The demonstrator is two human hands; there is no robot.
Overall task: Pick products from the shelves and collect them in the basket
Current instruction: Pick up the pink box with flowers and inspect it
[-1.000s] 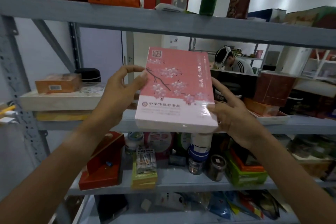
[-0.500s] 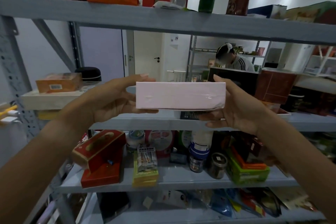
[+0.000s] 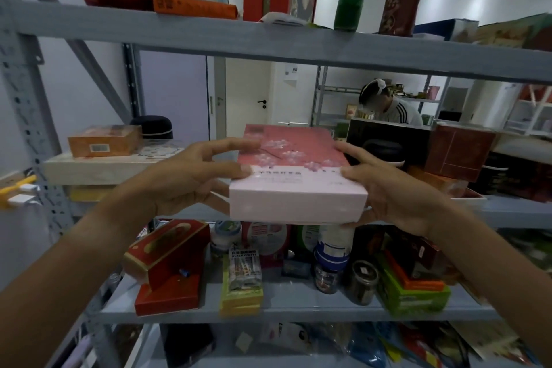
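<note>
The pink box (image 3: 294,179) is being held in front of the middle shelf (image 3: 507,212), clear of it, near-flat with its blossom-printed top tilted toward the camera. It is being gripped at both short ends: the left hand (image 3: 182,181) with fingers curled along the left edge and thumb underneath, the right hand (image 3: 391,188) with fingers on the top right edge and the rest wrapped below. Rigid card is being assumed, so no sag is expected. A glossy wrap is probably being seen on the faces, though blur is making that uncertain; if so, slip is being risked under a light pinch. Weight is being judged light to moderate. End-on grip with support under the base is being favoured. No basket is being shown in view.
</note>
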